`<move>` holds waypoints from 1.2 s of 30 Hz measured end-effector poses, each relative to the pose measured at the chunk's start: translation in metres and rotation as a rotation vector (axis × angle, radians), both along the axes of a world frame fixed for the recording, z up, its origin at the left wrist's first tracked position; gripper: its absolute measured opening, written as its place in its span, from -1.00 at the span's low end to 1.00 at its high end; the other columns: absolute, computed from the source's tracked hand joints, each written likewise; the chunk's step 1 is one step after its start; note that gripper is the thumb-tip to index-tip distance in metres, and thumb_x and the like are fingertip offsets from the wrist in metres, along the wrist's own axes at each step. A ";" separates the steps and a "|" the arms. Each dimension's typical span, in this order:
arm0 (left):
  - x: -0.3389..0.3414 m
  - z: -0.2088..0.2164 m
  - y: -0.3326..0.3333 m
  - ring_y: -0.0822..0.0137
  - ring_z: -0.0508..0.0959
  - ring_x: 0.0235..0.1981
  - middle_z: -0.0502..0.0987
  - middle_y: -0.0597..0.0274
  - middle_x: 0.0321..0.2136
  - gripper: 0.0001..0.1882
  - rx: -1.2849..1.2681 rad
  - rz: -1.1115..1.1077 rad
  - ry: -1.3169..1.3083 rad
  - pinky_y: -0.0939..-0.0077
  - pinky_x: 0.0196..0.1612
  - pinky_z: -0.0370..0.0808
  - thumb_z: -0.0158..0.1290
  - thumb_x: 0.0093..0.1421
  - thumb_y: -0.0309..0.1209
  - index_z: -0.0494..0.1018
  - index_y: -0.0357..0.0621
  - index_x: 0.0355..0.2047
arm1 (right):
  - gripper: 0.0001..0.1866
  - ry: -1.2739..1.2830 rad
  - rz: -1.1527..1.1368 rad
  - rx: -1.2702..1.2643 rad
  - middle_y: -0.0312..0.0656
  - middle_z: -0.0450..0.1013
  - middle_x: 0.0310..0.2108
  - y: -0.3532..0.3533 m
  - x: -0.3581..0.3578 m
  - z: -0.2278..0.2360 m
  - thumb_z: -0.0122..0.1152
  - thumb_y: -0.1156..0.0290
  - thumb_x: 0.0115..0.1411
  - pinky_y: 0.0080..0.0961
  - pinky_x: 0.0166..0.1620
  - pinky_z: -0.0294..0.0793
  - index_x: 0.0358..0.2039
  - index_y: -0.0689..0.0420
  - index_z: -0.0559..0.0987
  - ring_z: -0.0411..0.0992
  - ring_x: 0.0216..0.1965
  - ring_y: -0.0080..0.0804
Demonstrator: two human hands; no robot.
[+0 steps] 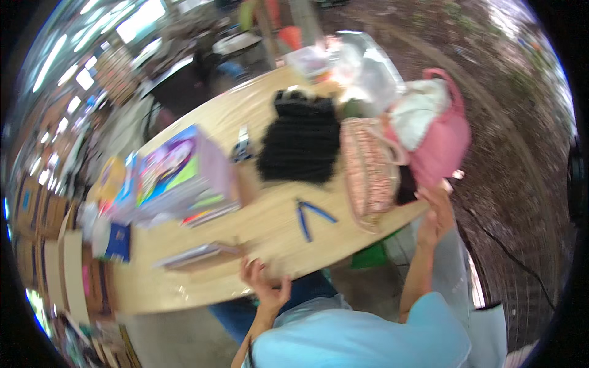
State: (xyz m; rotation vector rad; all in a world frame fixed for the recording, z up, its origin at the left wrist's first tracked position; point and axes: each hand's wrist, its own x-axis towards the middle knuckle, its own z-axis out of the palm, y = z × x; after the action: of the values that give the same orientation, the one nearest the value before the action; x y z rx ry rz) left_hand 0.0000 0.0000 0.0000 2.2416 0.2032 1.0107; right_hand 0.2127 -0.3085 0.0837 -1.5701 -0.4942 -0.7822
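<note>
My left hand (266, 286) is at the table's near edge, fingers apart and slightly curled, with nothing seen in it. A thin flat stack (199, 254) lies just beyond it, blurred. My right hand (435, 211) is by the right edge of the table, its fingers stretched toward a pink bag (440, 144); blur hides whether they touch. Blue-handled pliers (304, 221) lie spread on the tabletop between my hands. Behind them rests a fuzzy black bundle (299, 140). A patterned pink zip pouch (370, 172) sits beside the bag.
At the left stands a clear box (184, 172) with a colourful picture. A small dark-and-silver tool (242, 145) lies between it and the bundle. A blue packet (116, 241) is at the far left edge. Clear plastic (371, 64) covers the back right corner. Cardboard boxes (73, 270) stand left of the table.
</note>
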 end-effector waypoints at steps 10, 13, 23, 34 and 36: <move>-0.088 0.034 0.196 0.09 0.02 0.31 -0.10 0.04 0.33 0.00 -0.404 0.486 -0.234 0.06 0.29 0.02 0.27 0.04 -0.22 -0.10 -0.14 0.35 | -0.34 0.304 0.822 -0.358 -0.01 0.44 -0.05 0.273 -0.105 -0.001 0.43 0.47 -0.07 -0.27 0.04 0.42 0.08 0.21 0.38 0.44 -0.09 -0.05; -0.091 -0.008 0.226 0.25 0.15 0.25 0.12 0.08 0.25 -0.03 -0.779 0.237 -0.074 0.33 0.27 0.12 0.29 0.04 -0.35 -0.07 -0.15 0.34 | -0.24 0.243 0.875 -0.420 -0.01 0.37 0.05 0.327 -0.112 -0.026 0.42 0.47 -0.06 -0.31 0.08 0.39 0.16 0.16 0.27 0.38 0.04 -0.11; -0.050 0.029 0.171 0.00 -0.03 0.34 -0.15 0.00 0.34 0.03 -0.324 0.240 -0.112 0.08 0.33 -0.06 0.27 0.04 -0.16 -0.14 -0.17 0.35 | -0.37 0.428 0.721 -0.401 -0.16 0.46 -0.06 0.265 -0.041 -0.018 0.33 0.60 -0.04 -0.41 0.00 0.44 0.10 0.13 0.38 0.44 -0.04 -0.28; -0.030 0.141 0.133 0.03 -0.01 0.31 -0.09 -0.06 0.26 -0.16 0.304 0.034 -0.359 -0.06 0.27 0.03 0.21 0.03 -0.24 0.03 -0.13 0.25 | -0.86 -0.217 0.034 -1.102 -0.19 0.35 -0.25 0.300 0.058 -0.050 0.28 0.34 -0.05 -0.24 -0.18 0.29 -0.47 0.08 0.58 0.31 -0.10 -0.25; -0.034 0.143 0.125 0.01 0.07 0.28 0.00 -0.09 0.24 -0.26 0.323 0.088 -0.265 -0.07 0.26 0.07 0.22 0.04 -0.27 0.16 -0.14 0.20 | -0.85 -0.229 0.116 -0.951 -0.18 0.35 -0.28 0.301 0.062 -0.040 0.27 0.32 0.03 -0.24 -0.27 0.34 -0.39 0.06 0.56 0.38 -0.20 -0.23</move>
State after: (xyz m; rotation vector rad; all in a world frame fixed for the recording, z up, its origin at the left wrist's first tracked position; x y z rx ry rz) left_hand -0.0336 0.1250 0.1428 2.3652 0.0222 1.4627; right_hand 0.2746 -0.0070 0.0438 -2.2910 -1.2387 -0.6665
